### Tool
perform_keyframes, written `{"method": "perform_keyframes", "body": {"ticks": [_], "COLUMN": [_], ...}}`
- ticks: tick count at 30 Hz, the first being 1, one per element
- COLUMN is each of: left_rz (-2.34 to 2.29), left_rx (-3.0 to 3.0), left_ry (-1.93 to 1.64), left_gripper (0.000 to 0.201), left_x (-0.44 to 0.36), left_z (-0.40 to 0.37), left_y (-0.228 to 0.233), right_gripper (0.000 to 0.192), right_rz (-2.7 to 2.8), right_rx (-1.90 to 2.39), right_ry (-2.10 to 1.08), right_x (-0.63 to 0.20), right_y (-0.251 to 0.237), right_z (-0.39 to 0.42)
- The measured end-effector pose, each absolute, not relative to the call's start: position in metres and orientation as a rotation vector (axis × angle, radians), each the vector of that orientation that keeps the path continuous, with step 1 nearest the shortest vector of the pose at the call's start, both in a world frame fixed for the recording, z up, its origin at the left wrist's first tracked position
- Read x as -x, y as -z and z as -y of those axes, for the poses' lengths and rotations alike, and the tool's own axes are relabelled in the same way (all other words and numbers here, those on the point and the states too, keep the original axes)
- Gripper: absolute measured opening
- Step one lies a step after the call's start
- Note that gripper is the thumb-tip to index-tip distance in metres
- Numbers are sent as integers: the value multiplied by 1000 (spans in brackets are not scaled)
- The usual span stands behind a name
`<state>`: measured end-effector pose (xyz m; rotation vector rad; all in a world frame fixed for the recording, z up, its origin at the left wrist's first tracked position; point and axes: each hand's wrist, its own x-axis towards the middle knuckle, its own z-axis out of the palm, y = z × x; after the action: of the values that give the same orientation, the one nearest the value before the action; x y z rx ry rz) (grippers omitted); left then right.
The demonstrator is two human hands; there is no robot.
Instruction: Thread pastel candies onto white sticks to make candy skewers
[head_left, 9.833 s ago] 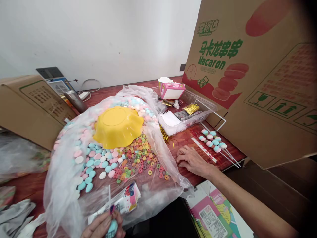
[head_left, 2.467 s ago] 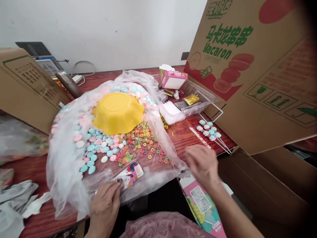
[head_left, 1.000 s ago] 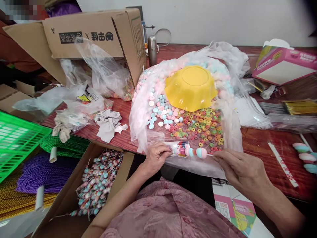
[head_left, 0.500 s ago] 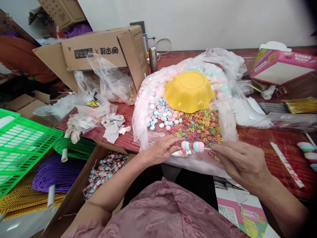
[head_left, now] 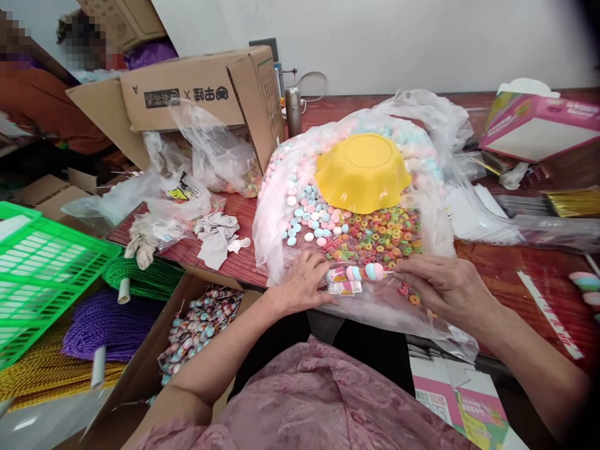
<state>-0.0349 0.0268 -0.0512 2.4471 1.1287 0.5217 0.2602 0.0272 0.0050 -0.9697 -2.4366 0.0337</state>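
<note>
My left hand (head_left: 304, 284) pinches the open end of a small printed wrapper bag (head_left: 344, 286) at the table's front edge. My right hand (head_left: 440, 287) grips the stick of a candy skewer (head_left: 365, 272) carrying pink and blue macaron-shaped sweets, its tip at the bag's mouth. Both hands rest on a big clear plastic sheet (head_left: 276, 206) heaped with pastel candy discs (head_left: 304, 209) and colourful candy rings (head_left: 375, 234). An upturned yellow bowl (head_left: 360, 169) sits on the heap behind them.
A cardboard box (head_left: 197, 94) with loose plastic bags stands at the left. Below the table edge a carton of wrapped skewers (head_left: 197, 325), spools of cord (head_left: 94, 312) and a green crate (head_left: 37, 269) sit. A pink box (head_left: 539, 122) and gold twist ties (head_left: 572, 200) lie at the right.
My view swung left from the big macaron carton. My right hand picked up a skewer; over the last second both hands brought skewer and wrapper bag together, shifting slightly right.
</note>
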Motion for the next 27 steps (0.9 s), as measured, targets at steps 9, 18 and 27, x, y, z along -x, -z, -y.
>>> {"method": "perform_keyframes", "body": {"ticks": [9, 18, 27], "left_rz": [-1216, -1252, -1149], "left_rx": [-2498, -2363, -2132], "left_ry": [-614, -765, -796], "left_gripper": [32, 35, 34], "left_x": [20, 12, 1], "left_z": [-20, -26, -27], "left_y": [54, 48, 49], "right_gripper": [21, 24, 20], "right_rz": [2535, 2713, 2846], "right_rx": [885, 806, 808], "right_ry": [-39, 189, 332], "right_x": [-247, -228, -217], "right_y": [-27, -69, -62], "right_z": [-32, -13, -23]}}
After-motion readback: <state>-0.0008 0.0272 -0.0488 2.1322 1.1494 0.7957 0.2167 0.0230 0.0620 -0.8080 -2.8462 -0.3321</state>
